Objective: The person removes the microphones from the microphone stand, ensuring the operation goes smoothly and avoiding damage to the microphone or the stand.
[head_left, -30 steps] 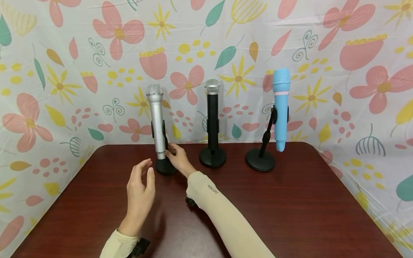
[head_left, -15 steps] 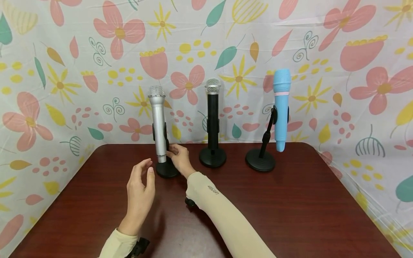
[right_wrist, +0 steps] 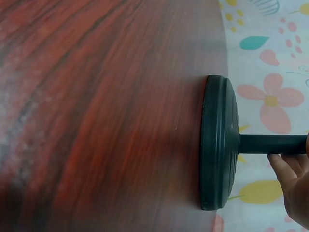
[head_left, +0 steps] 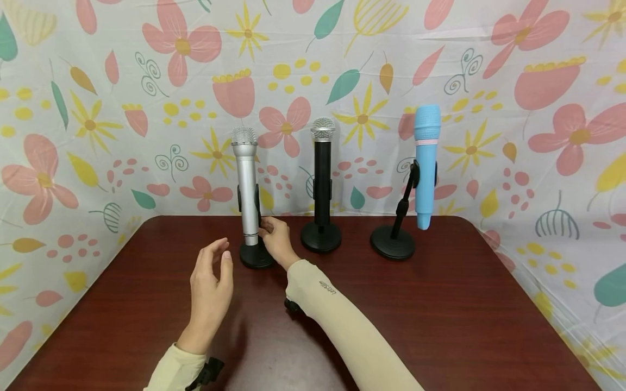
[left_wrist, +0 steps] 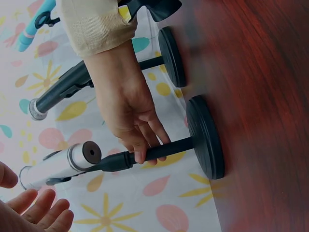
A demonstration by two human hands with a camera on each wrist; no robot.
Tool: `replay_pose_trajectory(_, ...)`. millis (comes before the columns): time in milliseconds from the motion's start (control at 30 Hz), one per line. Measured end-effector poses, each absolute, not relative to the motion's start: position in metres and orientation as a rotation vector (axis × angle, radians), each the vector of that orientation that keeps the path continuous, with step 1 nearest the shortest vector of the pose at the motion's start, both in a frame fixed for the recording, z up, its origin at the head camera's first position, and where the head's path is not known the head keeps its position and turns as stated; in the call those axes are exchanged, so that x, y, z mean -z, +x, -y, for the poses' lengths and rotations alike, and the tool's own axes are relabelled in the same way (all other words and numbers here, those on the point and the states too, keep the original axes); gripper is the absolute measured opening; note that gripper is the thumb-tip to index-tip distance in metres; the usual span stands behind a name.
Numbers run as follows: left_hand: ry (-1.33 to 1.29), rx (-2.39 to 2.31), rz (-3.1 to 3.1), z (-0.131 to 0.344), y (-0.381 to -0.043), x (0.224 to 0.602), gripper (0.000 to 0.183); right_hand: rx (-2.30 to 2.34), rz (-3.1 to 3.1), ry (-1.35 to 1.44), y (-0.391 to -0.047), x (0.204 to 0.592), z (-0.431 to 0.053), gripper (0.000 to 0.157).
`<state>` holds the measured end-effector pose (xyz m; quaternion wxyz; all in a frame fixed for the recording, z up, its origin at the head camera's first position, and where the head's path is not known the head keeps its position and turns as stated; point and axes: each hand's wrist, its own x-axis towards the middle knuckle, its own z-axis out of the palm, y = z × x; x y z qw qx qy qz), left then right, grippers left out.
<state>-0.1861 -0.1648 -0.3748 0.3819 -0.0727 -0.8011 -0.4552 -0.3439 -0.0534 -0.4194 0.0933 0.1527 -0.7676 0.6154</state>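
Note:
A silver microphone stands nearly upright in a black desk stand at the left of the table. My right hand grips this stand's thin pole; the left wrist view shows thumb and fingers around it above the round base. In the right wrist view the base appears to rest on the tabletop, with part of the right hand at the pole. My left hand hovers in front and to the left of the microphone, fingers relaxed and apart, holding nothing.
To the right, a black microphone with a silver head stands in its own stand. Farther right, a light blue microphone sits in a third stand. A flowered cloth hangs behind the dark red table.
The stand with the silver microphone has shifted a little to the right along with my right hand, and the microphone looks more upright. My left hand has hardly moved.

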Motion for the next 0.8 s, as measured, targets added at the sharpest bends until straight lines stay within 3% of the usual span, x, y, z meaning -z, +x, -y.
replay_pose_trajectory(800, -0.212, 1.208, 2.033, 0.166, -0.187, 0.368, 0.025, -1.743, 2.295, 0.538, -0.320, 0.401, 0.026, 0.026)
